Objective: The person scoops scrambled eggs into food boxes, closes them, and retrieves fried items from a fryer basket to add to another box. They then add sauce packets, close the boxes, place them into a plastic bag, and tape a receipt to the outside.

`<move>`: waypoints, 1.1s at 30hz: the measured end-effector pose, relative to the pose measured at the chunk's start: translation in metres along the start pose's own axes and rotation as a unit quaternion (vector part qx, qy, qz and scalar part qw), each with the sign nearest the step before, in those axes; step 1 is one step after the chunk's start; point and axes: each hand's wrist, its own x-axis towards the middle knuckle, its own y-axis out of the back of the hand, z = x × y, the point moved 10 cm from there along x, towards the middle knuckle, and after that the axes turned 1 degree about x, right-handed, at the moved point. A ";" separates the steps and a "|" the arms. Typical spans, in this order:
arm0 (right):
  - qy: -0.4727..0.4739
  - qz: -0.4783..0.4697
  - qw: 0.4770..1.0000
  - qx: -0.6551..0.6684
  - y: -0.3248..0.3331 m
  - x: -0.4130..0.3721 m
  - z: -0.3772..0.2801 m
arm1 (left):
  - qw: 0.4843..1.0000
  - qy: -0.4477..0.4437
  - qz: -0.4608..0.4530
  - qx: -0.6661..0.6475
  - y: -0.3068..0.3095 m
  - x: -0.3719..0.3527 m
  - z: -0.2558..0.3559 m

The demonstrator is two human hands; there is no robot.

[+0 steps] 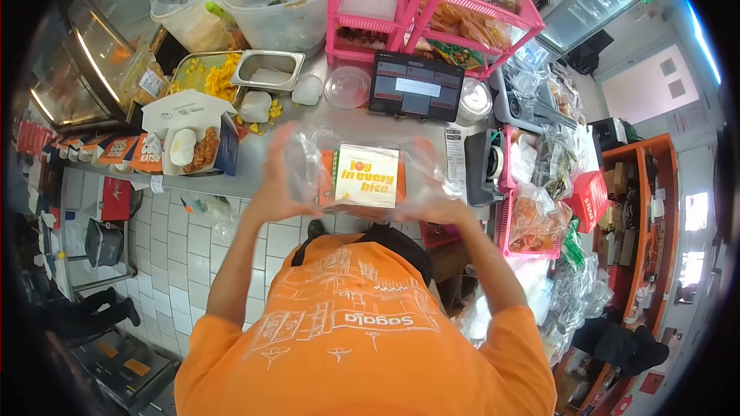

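Between my hands on the counter's front edge is a small printed box [365, 177], its pale lid reading "joy in every bite", with orange showing at its sides. A clear plastic bag [308, 158] spreads out on both sides of the box. My left hand [281, 185] grips the bag's left side, its fingers slightly blurred. On the other side, my right hand [441, 199] is closed on the bag's right part, and the film partly hides its fingers. To the left stands an open food box [223, 146] with a fried egg [183, 146] and fried chicken [206, 151].
A tablet [416, 86] stands behind the box, beside a clear round lid [347, 88]. Metal trays [268, 69], large plastic tubs [281, 8] and pink racks [378, 31] line the back. A printer [486, 166] and pink basket [532, 243] are at right.
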 end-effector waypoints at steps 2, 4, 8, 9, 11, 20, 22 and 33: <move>0.032 0.053 0.990 -0.129 -0.024 0.026 -0.033 | 0.977 0.056 -0.124 -0.166 -0.043 0.043 0.023; 0.066 0.125 0.988 -0.067 -0.029 0.040 -0.057 | 0.998 -0.009 -0.018 -0.053 -0.066 0.044 0.030; -0.042 0.260 0.957 0.119 -0.042 0.043 -0.016 | 0.908 0.150 0.199 -0.337 -0.059 0.036 0.043; -0.043 0.259 0.957 0.121 -0.037 0.045 -0.017 | 0.908 0.152 0.199 -0.336 -0.057 0.039 0.034; -0.200 0.252 0.852 0.412 -0.041 0.043 0.016 | 0.685 0.205 0.179 -0.676 -0.076 0.040 0.004; 0.114 0.144 0.977 -0.104 -0.047 0.061 -0.058 | 0.945 -0.216 0.097 -0.227 -0.054 0.065 0.088; 0.061 0.184 0.976 -0.102 -0.046 0.065 -0.050 | 0.977 -0.095 0.192 -0.006 -0.050 0.068 0.080; 0.001 0.127 0.984 0.127 -0.022 0.059 -0.050 | 0.985 -0.002 0.039 -0.171 -0.050 0.073 0.088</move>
